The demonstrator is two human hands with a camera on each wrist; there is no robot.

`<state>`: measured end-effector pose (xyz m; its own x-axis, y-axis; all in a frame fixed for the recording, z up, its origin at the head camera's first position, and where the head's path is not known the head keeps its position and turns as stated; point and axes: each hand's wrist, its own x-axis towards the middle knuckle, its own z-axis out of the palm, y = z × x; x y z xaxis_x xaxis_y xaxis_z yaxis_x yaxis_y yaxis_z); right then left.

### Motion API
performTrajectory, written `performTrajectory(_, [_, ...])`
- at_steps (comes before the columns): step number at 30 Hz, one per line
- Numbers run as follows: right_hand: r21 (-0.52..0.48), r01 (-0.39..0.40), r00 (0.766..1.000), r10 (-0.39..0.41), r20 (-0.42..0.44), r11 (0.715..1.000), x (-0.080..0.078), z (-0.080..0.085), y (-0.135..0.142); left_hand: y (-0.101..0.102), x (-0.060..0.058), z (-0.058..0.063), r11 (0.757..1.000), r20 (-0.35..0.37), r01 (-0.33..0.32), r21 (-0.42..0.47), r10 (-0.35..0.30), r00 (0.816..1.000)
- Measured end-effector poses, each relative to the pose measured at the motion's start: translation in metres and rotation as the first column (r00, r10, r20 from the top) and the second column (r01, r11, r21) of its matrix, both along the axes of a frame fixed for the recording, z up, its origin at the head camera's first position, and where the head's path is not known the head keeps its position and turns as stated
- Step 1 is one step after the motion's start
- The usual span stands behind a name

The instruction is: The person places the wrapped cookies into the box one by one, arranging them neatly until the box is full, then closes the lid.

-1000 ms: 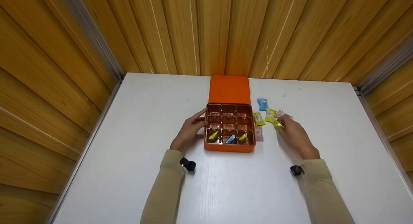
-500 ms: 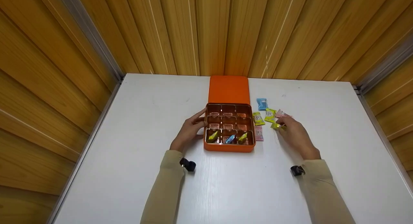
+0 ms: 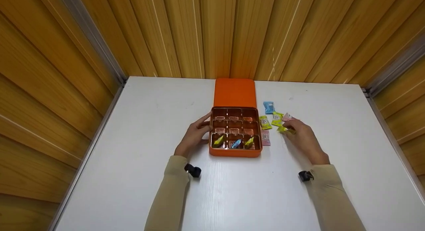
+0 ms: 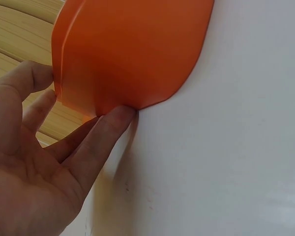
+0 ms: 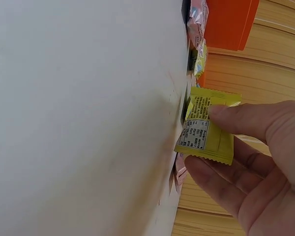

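Note:
An orange box [image 3: 235, 153] with a brown divided tray stands mid-table. Its front row holds a yellow-green candy [image 3: 219, 141], a blue candy [image 3: 236, 144] and another yellow-green candy [image 3: 249, 143]; the other compartments hold none. My left hand [image 3: 194, 134] rests its fingertips against the box's left wall, some near the rim and others at the lower edge in the left wrist view. Right of the box, my right hand [image 3: 303, 138] pinches a yellow wrapped candy [image 5: 214, 130] between thumb and fingers, printed side showing in the right wrist view, close over the table.
Beyond the box lies the orange lid [image 3: 235, 92]. Loose wrapped candies lie to its right: a blue one [image 3: 269, 107], two yellow-green ones [image 3: 265, 122], a pink one [image 3: 266, 138] beside the box and another pink one [image 3: 288, 117] partly behind the right hand. Wooden panels [image 3: 186, 35] border the white table.
The yellow candy in my right hand has shifted slightly left and turned a little between the fingers. My left hand and the box have stayed in place.

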<state>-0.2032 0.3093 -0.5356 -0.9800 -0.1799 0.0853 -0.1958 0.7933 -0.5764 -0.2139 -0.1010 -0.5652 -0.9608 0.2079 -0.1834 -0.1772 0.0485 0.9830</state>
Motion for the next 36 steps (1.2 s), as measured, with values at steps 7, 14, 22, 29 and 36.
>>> performTrajectory(7, [-0.021, -0.016, 1.0, 0.016, -0.018, 1.0, 0.0, 0.004, -0.003, -0.001, -0.002, 0.0, 1.0, -0.001, 0.01, 0.019, -0.01, 1.0])
performTrajectory(14, [-0.045, -0.044, 0.997, 0.041, -0.066, 0.998, 0.001, 0.008, -0.006, -0.001, 0.0, 0.001, 1.0, 0.005, 0.013, 0.019, -0.013, 1.0])
performTrajectory(22, [-0.029, -0.057, 0.997, 0.055, -0.053, 0.998, -0.001, 0.018, -0.014, 0.0, -0.001, 0.001, 1.0, 0.008, 0.006, 0.019, -0.006, 1.0])
performTrajectory(29, [-0.051, -0.106, 0.992, 0.102, -0.075, 0.993, -0.002, 0.029, -0.025, 0.0, -0.001, 0.001, 1.0, 0.014, 0.002, 0.022, -0.002, 1.0])
performTrajectory(36, [-0.071, -0.141, 0.984, 0.132, -0.12, 0.987, -0.004, 0.036, -0.04, 0.001, 0.0, 0.002, 1.0, 0.014, 0.0, 0.011, 0.0, 1.0])
